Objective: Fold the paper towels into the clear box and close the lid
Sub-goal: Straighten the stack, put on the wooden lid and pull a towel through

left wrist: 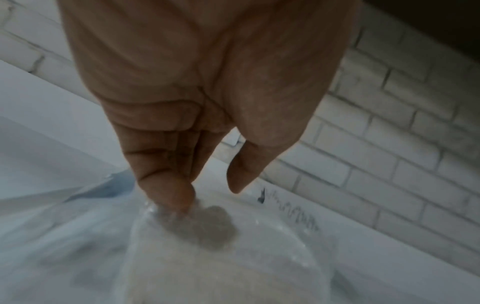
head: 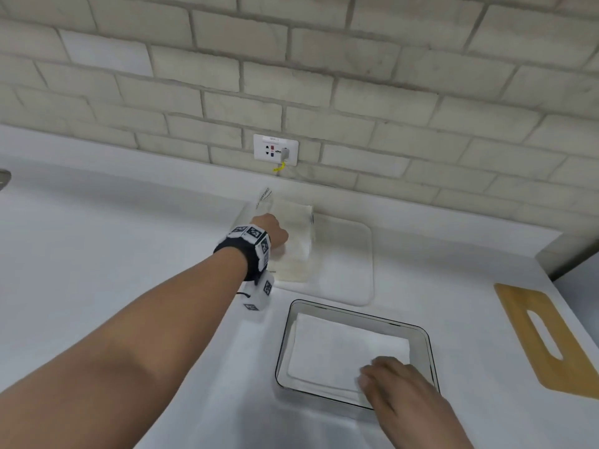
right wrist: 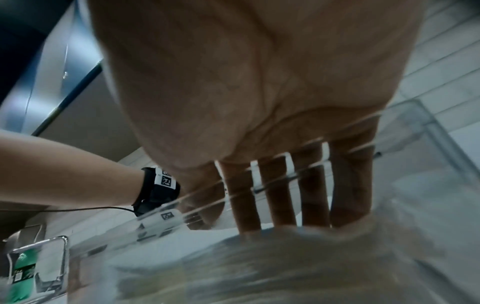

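towel (head: 343, 348) in box (head: 429, 348); lid (head: 353, 254) behind.

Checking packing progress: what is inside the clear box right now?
The clear box holds a folded white paper towel lying flat. The right hand presses its near right corner with straight fingers, hiding that part. Whether more layers lie beneath cannot be seen.

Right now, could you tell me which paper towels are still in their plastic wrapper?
The pack of towels by the wall under the left hand; the towel in the clear box lies bare.
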`<state>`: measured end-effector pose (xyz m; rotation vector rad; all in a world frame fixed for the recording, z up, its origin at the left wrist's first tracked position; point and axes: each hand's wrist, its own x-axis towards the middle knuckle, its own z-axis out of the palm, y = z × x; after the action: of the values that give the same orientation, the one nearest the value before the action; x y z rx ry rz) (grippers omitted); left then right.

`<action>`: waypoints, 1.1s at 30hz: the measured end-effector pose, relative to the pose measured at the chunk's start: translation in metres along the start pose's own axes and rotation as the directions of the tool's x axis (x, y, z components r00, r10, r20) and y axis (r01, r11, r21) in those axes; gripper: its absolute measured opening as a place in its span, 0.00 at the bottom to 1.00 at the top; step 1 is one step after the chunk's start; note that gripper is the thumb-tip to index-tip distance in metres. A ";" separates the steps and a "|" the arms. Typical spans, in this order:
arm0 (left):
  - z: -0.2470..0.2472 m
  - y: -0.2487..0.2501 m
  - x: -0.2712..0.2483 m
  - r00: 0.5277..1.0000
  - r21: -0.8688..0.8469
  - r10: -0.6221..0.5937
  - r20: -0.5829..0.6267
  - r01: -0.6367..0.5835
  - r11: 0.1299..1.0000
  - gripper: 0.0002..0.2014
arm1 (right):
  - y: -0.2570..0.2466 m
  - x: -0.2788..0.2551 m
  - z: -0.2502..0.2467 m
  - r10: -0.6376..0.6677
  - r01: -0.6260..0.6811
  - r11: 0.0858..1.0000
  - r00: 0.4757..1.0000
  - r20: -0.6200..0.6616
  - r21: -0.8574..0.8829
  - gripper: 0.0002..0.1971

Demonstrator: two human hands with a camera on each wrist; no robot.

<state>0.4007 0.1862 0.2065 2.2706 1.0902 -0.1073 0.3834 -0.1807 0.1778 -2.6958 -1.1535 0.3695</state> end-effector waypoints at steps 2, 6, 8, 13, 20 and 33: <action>0.004 -0.001 0.007 1.000 0.071 -0.030 -0.008 0.031 0.997 0.13 | -0.002 0.003 -0.006 -0.004 0.003 1.000 0.999 0.052 0.021 0.26; 0.010 -0.005 0.020 0.996 0.097 -0.091 -0.017 0.093 0.991 0.10 | 0.001 0.004 -0.006 0.010 -0.017 0.997 0.995 0.098 0.078 0.29; 0.010 -0.004 0.022 0.993 0.074 -0.115 -0.021 0.116 0.991 0.16 | 0.003 0.005 -0.003 0.009 -0.014 0.997 0.998 0.065 0.074 0.45; 0.012 -0.002 0.027 0.991 -0.036 -0.134 -0.028 0.133 0.990 0.27 | 0.006 0.006 0.003 0.008 -0.009 1.000 0.999 0.044 0.027 0.55; 0.010 0.009 0.031 0.989 -0.203 -0.110 -0.096 0.089 0.975 0.27 | 0.011 0.003 0.011 -0.054 0.055 0.998 0.997 -0.047 0.025 0.44; -0.016 0.018 -0.005 0.971 -0.556 -0.008 -0.239 -0.130 0.821 0.25 | 0.010 0.004 0.017 -0.079 0.092 0.991 0.988 -0.133 0.094 0.10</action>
<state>0.4078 0.1827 0.2302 1.7898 0.9923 0.4680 0.3875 -0.1832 0.1583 -2.5341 -1.1763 0.2298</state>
